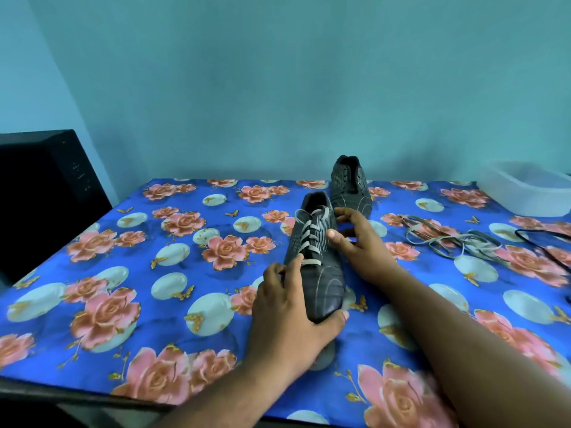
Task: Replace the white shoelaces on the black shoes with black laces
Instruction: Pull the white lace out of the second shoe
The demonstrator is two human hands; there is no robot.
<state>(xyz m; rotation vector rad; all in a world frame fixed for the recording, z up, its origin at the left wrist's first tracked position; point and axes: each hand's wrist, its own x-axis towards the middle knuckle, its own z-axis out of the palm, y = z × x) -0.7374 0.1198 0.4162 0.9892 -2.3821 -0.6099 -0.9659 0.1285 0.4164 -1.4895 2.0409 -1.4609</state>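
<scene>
Head view: my left hand curls round toe of near black shoe, white lace still threaded. My right hand grips shoe's right side, thumb on upper. Second shoe behind, unlaced. Pulled white lace lies right on floral tablecloth; black lace beyond.

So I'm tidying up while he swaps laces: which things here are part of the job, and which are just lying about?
Job: near shoe, white-laced, held by left hand and right hand; far shoe, unlaced; loose pale lace; black lace.

Lying about: white tub; black box.
</scene>
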